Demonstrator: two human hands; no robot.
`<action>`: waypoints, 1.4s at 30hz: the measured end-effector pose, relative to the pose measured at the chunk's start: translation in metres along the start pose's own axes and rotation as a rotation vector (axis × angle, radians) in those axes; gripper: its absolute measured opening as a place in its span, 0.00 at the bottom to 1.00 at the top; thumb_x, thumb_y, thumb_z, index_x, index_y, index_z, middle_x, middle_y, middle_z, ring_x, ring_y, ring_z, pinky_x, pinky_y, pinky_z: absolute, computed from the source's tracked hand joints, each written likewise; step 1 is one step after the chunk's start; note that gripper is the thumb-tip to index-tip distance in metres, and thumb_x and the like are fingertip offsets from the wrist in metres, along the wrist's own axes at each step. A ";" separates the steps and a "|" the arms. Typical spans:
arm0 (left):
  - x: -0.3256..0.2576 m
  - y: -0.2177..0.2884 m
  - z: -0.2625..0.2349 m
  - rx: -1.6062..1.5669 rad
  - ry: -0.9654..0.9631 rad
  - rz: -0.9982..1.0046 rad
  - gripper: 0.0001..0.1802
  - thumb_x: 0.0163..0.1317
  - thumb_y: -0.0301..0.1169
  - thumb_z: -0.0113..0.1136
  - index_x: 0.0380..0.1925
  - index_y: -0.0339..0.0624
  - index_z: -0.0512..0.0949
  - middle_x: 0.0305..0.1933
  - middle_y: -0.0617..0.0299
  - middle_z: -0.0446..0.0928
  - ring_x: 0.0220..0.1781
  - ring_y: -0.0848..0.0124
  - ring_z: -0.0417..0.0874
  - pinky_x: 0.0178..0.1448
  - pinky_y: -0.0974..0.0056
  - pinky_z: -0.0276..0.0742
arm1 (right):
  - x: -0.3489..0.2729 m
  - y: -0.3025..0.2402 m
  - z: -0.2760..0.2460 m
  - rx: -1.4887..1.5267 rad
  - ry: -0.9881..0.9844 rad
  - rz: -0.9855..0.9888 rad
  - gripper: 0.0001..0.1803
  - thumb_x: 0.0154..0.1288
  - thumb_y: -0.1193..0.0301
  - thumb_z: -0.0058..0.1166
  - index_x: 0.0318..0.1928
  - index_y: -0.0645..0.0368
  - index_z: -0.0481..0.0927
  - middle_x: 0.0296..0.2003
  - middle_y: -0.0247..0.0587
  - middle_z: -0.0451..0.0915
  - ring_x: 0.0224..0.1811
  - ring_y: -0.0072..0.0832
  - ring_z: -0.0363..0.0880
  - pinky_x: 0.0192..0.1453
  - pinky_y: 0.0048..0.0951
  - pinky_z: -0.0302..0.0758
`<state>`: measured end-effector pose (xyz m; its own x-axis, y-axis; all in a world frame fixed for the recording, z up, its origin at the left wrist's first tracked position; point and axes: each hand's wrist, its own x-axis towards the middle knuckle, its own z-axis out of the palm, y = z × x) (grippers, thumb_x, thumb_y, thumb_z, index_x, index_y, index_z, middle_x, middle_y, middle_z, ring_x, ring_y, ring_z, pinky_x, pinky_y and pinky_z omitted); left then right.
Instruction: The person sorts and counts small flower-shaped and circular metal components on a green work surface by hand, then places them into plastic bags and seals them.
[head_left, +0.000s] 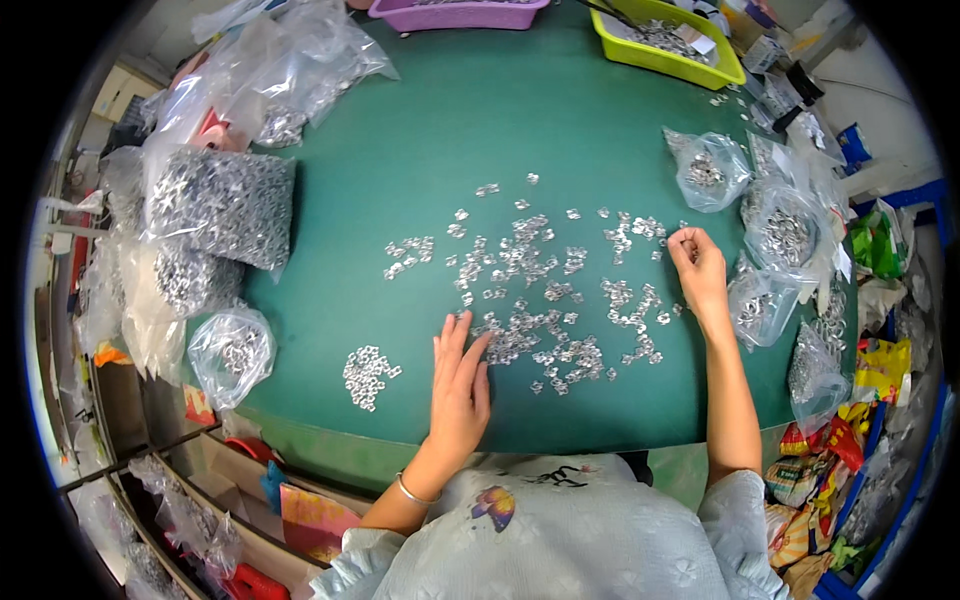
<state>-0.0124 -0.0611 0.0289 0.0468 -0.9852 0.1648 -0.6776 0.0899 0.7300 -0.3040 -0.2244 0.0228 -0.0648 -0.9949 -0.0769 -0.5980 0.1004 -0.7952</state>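
Many small silvery metal pieces lie scattered in loose clusters over the middle of a green table. My left hand rests at the near left side of these clusters, palm down, its fingers stretched out and touching the table beside the pieces. A separate small heap of metal pieces lies to the left of that hand. At the right side of the spread, my right hand has thumb and fingertips pinched together at the table. What sits between those fingertips is too small to make out.
Clear bags full of metal pieces crowd the table's left edge, with a small open bag nearer. More open bags line the right edge. At the far side stand a purple tray and a yellow-green tray holding pieces.
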 end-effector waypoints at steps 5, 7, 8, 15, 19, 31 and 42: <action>0.000 -0.005 -0.002 0.006 -0.002 -0.023 0.22 0.59 0.15 0.48 0.55 0.36 0.71 0.66 0.49 0.64 0.71 0.48 0.58 0.72 0.45 0.49 | -0.001 -0.015 0.013 -0.568 0.034 -0.065 0.11 0.60 0.68 0.58 0.35 0.61 0.71 0.38 0.50 0.79 0.39 0.51 0.77 0.39 0.47 0.71; 0.000 -0.008 -0.003 0.024 -0.027 -0.011 0.22 0.58 0.15 0.49 0.55 0.36 0.71 0.66 0.49 0.65 0.71 0.47 0.59 0.72 0.45 0.50 | 0.001 -0.016 0.014 -0.573 0.007 -0.070 0.11 0.61 0.68 0.57 0.35 0.61 0.71 0.36 0.50 0.79 0.39 0.51 0.77 0.39 0.47 0.71; 0.000 -0.009 -0.004 0.021 -0.045 0.008 0.22 0.58 0.15 0.50 0.54 0.36 0.71 0.65 0.49 0.66 0.70 0.47 0.60 0.72 0.45 0.50 | 0.002 -0.015 0.013 -0.577 -0.005 -0.071 0.10 0.61 0.68 0.57 0.34 0.61 0.71 0.36 0.50 0.79 0.38 0.51 0.78 0.39 0.46 0.71; 0.002 -0.013 0.002 0.005 0.005 0.009 0.18 0.57 0.16 0.53 0.50 0.36 0.74 0.64 0.50 0.67 0.69 0.50 0.63 0.72 0.46 0.51 | 0.016 -0.006 0.002 -0.364 -0.126 -0.062 0.09 0.60 0.72 0.55 0.33 0.64 0.70 0.24 0.46 0.76 0.28 0.32 0.76 0.31 0.36 0.71; 0.018 -0.018 0.000 0.054 0.061 0.019 0.16 0.56 0.19 0.57 0.47 0.36 0.76 0.52 0.53 0.72 0.56 0.55 0.71 0.61 0.51 0.63 | -0.001 -0.025 0.003 0.990 -0.417 0.220 0.05 0.63 0.74 0.51 0.31 0.60 0.70 0.28 0.38 0.74 0.25 0.20 0.69 0.24 0.21 0.64; 0.067 -0.039 0.021 0.126 0.099 0.125 0.10 0.51 0.24 0.66 0.34 0.39 0.78 0.35 0.60 0.72 0.40 0.62 0.72 0.44 0.60 0.63 | -0.047 -0.059 0.053 0.879 -0.672 0.298 0.07 0.68 0.69 0.50 0.38 0.60 0.75 0.20 0.24 0.66 0.21 0.12 0.59 0.24 0.17 0.55; 0.063 -0.034 0.008 0.133 0.080 0.113 0.07 0.51 0.24 0.64 0.31 0.39 0.78 0.32 0.57 0.71 0.37 0.58 0.71 0.41 0.59 0.67 | -0.068 -0.074 0.060 0.855 -0.749 0.251 0.07 0.69 0.70 0.48 0.40 0.60 0.76 0.23 0.27 0.70 0.24 0.14 0.65 0.27 0.17 0.60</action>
<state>0.0080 -0.1277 0.0091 0.0191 -0.9548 0.2966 -0.7728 0.1741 0.6104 -0.2073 -0.1648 0.0502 0.5539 -0.7308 -0.3989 0.1175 0.5430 -0.8315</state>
